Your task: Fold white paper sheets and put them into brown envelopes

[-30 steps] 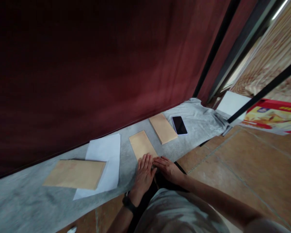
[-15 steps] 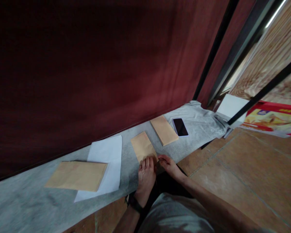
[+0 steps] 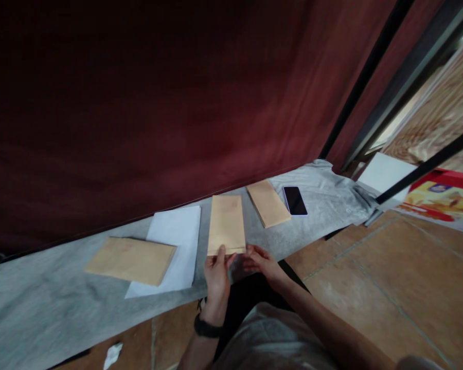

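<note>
Grey cloth-covered desk [image 3: 42, 298]. Over its near edge, the left hand [image 3: 216, 262] pinches the near end of a tan rectangular paper envelope [image 3: 227, 221], thumb uppermost; the right hand [image 3: 260, 261], fingers slightly spread, is at the envelope's near right corner, contact unclear.
</note>
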The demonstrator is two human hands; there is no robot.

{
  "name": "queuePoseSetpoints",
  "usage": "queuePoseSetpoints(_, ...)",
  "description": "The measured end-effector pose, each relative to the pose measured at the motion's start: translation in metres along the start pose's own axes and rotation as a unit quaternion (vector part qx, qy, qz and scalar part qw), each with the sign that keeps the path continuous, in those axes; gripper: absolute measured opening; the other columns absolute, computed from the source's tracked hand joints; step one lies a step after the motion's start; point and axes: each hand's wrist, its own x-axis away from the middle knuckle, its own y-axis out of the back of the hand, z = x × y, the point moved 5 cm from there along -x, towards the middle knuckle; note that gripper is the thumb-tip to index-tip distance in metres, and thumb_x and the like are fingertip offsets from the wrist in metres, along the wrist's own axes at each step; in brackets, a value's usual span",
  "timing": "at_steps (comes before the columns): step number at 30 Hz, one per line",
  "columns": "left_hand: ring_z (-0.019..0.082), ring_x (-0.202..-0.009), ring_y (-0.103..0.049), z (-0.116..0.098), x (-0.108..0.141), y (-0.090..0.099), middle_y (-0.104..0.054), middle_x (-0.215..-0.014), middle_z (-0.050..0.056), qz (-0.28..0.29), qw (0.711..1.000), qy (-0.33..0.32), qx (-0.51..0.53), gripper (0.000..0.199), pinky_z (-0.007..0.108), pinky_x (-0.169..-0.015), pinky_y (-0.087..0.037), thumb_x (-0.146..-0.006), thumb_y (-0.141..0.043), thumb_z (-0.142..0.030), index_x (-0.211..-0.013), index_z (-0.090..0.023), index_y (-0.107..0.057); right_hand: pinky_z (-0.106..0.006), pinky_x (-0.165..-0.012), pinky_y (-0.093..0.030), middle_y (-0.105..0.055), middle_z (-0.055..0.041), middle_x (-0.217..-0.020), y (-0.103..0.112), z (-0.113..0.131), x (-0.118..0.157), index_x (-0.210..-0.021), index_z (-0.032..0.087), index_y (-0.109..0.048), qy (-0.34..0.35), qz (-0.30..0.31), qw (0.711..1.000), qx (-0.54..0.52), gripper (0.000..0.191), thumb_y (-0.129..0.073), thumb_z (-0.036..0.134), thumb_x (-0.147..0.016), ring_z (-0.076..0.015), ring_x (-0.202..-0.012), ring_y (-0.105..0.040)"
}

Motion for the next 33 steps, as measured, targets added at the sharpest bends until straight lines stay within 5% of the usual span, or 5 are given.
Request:
queuePoseSetpoints(9, 0.018, -0.063, -0.071, 0.055, 0.023, 0.005, -0.073, -0.073, 0.008, 0.075, 0.984, 0.16, -0.008, 0.046, 0.03, -0.062, -0.061, -0.068, -0.085, -0.055, -0.078, -0.013, -0.068, -0.029, -0.055, -0.057, -0.071, -0.0002, -0.069, 0.019, -0.007, -0.026, -0.085, 0.02, -0.061, 0.014, -0.029, 0.995, 0.093, 0.046, -0.076, 0.057, -0.064, -0.0159, -0.056, -0.067)
queuePoseSetpoints(12, 0.021, -0.063, -0.071, 0.049, 0.029, 0.008, -0.073, -0.073, 0.01, 0.138, 0.97, 0.04, -0.195, 0.052, 0.036, -0.061, -0.061, -0.087, -0.061, -0.065, -0.082, -0.014, -0.07, -0.025, -0.049, -0.053, -0.068, 0.0016, -0.063, 0.029, -0.006, -0.033, -0.083, 0.019, -0.061, 0.016, -0.035, 0.988, 0.147, 0.037, -0.071, 0.052, -0.068, -0.0136, -0.051, -0.063)
queuePoseSetpoints(17, 0.028, -0.138, -0.051, 0.034, 0.039, -0.012, -0.06, -0.143, 0.011, 0.239, 0.736, -0.354, -0.526, 0.038, 0.052, -0.116, -0.042, -0.101, -0.046, -0.034, -0.133, -0.02, -0.062, -0.022, -0.044, -0.048, -0.065, 0.0034, -0.06, 0.043, 0.001, -0.043, -0.083, 0.02, -0.061, 0.018, -0.051, 0.979, 0.197, 0.027, -0.065, 0.044, -0.073, -0.0117, -0.046, -0.058)
queuePoseSetpoints(23, 0.028, -0.152, -0.029, 0.061, 0.037, -0.016, -0.038, -0.161, 0.012, 0.237, 0.534, -0.432, -0.687, 0.061, 0.052, -0.123, -0.032, -0.097, -0.053, -0.025, -0.154, -0.015, -0.037, -0.027, -0.047, -0.052, -0.064, 0.0029, -0.062, 0.054, 0.008, -0.039, -0.105, 0.019, -0.061, 0.046, -0.081, 0.958, 0.272, 0.026, -0.057, 0.036, -0.085, -0.0147, -0.046, -0.059)
queuePoseSetpoints(33, 0.026, -0.147, -0.04, 0.054, 0.022, -0.019, -0.044, -0.158, 0.011, 0.276, 0.576, -0.387, -0.665, 0.052, 0.047, -0.12, -0.034, -0.101, -0.041, -0.027, -0.153, -0.018, -0.042, -0.048, -0.119, -0.037, -0.058, -0.0136, -0.145, 0.023, 0.006, 0.018, -0.147, 0.016, -0.049, 0.395, 0.02, 0.633, 0.666, 0.047, -0.039, 0.014, -0.1, -0.0234, -0.138, -0.05)
